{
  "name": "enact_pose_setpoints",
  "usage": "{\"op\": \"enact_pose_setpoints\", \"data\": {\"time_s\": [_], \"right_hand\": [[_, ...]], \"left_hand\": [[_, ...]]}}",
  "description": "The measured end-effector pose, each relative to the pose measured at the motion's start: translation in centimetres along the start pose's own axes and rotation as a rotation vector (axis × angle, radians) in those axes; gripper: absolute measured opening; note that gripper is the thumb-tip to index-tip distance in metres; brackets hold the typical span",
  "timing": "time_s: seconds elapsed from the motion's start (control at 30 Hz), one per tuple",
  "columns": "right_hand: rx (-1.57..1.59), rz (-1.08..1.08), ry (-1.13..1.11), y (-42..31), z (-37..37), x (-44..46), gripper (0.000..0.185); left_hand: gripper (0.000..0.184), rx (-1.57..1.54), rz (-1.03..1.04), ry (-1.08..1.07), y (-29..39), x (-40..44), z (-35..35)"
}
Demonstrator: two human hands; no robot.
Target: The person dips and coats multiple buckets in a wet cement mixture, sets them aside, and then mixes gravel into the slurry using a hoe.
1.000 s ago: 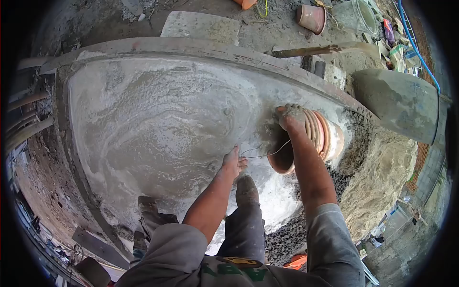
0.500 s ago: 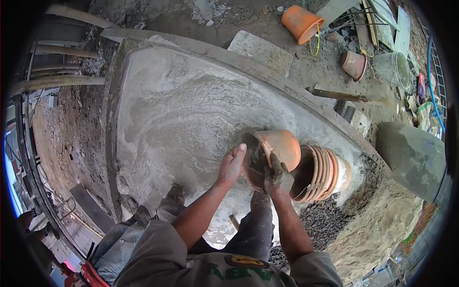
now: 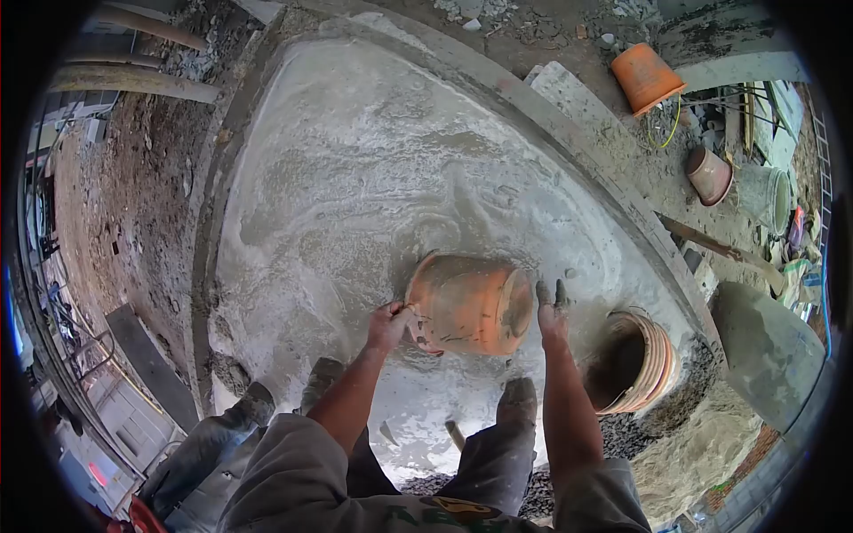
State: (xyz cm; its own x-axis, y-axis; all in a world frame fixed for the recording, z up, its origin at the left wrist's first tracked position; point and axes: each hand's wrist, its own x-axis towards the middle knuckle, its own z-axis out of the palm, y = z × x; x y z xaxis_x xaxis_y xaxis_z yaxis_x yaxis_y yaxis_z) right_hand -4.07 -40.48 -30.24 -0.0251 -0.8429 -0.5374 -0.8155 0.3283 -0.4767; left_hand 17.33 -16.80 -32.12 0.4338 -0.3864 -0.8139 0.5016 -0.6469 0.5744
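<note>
Nearest, below the hands, the wearer's two legs stand with their boots (image 3: 517, 401) in the wet grey mix (image 3: 320, 200). The left hand (image 3: 389, 326) is closed on the rim of an orange bucket (image 3: 466, 306), fingers curled over its edge. The right hand (image 3: 553, 315) is spread and holds nothing, fingers pointing away from the body, just beside the bucket's base; whether it touches cannot be told.

The bucket lies sideways over the mix, between the hands, its mouth to the left and its base to the right. Half a second ago both hands were on it right next to the stack of nested buckets (image 3: 656, 366); now it is well clear of that stack, and the right hand has come off the rim. A second ago the left hand was empty and the right was at the stack.

The stack lies on its side to the right, openings facing left, with dark gravel (image 3: 622, 435) and a pale sand heap (image 3: 702, 455) beside it. Farther off, a long curb (image 3: 569, 133) bounds the mix; beyond it lie a second orange pail (image 3: 644, 78), a smaller pinkish pail (image 3: 709, 176) and a translucent bucket (image 3: 760, 195).
</note>
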Motion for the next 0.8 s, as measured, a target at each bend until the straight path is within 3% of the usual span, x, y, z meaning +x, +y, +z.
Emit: {"op": "enact_pose_setpoints", "data": {"time_s": [0.1, 0.2, 0.3, 0.33, 0.5, 0.57, 0.63, 0.67, 0.8], "right_hand": [[0.406, 0.229, -0.291, 3.5, 5.9, 1.7, 0.054], [0.475, 0.346, -0.388, 1.6, 5.8, 0.7, 0.057], [0.108, 0.181, -0.286, 4.1, 5.4, 1.0, 0.054], [0.128, 0.097, -0.231, 3.3, 3.9, 0.3, 0.051], [-0.200, -0.145, -0.012, -13.0, -6.4, -3.0, 0.064], [-0.297, -0.265, 0.073, -17.7, -7.9, -2.2, 0.069], [-0.384, -0.476, 0.206, -18.8, -6.9, 0.6, 0.074], [-0.409, -0.546, 0.176, -18.9, -5.9, 2.0, 0.086], [-0.657, -0.595, 0.347, -18.5, 2.9, 4.4, 0.096]], "left_hand": [[0.011, -0.079, -0.051, -0.087, -3.3, -1.4, -1.0], [0.021, -0.114, -0.121, 0.016, -4.0, -1.0, -0.4], [0.028, -0.312, -0.120, 0.145, -1.0, -1.9, 1.7], [0.030, -0.404, -0.139, 0.138, 0.6, -3.8, 2.3], [0.035, -0.739, -0.213, 0.084, 4.0, -7.2, 4.9], [0.041, -0.764, -0.119, 0.016, 4.6, -4.3, 7.3], [0.042, -0.802, -0.073, -0.081, 5.9, -0.5, 9.4], [0.043, -0.810, -0.037, -0.105, 6.8, 1.5, 10.7], [0.043, -0.853, -0.119, -0.008, 6.2, 8.6, 12.9]]}}
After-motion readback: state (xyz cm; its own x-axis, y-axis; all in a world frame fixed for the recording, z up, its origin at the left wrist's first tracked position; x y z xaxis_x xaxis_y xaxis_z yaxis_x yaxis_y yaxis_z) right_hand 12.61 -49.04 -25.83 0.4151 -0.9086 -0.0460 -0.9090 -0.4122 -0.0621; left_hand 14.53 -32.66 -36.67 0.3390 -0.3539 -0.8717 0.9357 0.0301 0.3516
